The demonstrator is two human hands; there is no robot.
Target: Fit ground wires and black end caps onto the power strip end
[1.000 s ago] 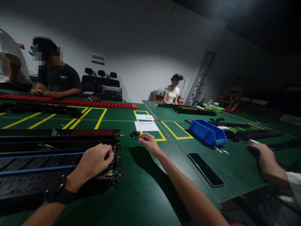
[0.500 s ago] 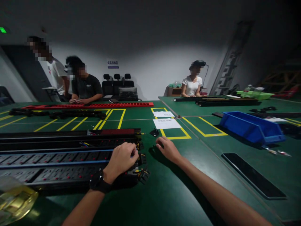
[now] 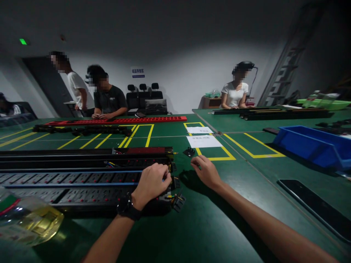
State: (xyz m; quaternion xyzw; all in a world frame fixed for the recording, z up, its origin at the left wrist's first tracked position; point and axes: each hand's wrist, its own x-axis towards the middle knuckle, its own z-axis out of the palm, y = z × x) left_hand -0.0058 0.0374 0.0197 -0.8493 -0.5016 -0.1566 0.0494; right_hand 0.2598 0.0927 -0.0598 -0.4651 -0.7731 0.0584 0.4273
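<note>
My left hand [image 3: 154,182], with a black watch [image 3: 128,206] on its wrist, lies over the right end of the long black power strips [image 3: 90,196]. Its fingers are curled near the wired strip ends; what they grip is hidden. Black end pieces [image 3: 178,202] with short coloured wires poke out beside it. Just to the right, my right hand [image 3: 205,171] hovers above the green table [image 3: 208,219], fingers curled together, and I cannot make out anything in them. A small black end cap [image 3: 189,152] lies just beyond its fingertips.
A bottle of yellow liquid [image 3: 41,223] stands front left. To the right are a phone [image 3: 315,208] and a blue bin [image 3: 309,149]. White paper labels [image 3: 204,141], a red slotted rail [image 3: 153,119] and black strips [image 3: 287,115] lie farther back. Several people are across the room.
My view has turned left, so the scene shifts right and more of the bottle shows. Both hands keep nearly the same place and curled pose.
</note>
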